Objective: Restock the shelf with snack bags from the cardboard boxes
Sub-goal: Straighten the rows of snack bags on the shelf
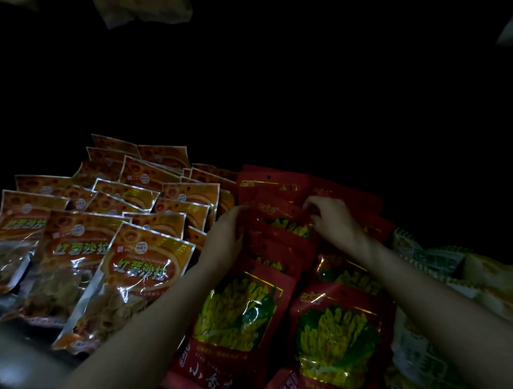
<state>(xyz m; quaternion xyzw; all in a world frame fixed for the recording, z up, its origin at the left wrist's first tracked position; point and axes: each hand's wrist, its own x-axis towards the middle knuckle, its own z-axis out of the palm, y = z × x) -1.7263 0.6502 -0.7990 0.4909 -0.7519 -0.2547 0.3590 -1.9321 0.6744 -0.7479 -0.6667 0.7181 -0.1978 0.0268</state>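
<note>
Red snack bags [242,314] printed with yellow pieces lie in overlapping rows down the middle of a dim shelf. My left hand [226,236] lies along the left edge of one red bag [279,219] in the rear part of the row, fingers fairly straight. On that bag's right upper corner, my right hand [333,220] pinches it with curled fingers. Orange snack bags [141,265] with red lettering and clear windows fill the shelf to the left in several overlapping rows.
Green-and-white and yellow bags [426,261] lie at the right edge of the shelf. A pale bag [144,9] hangs at the top of the view. The back of the shelf is dark. The shelf's front edge [20,362] shows at bottom left.
</note>
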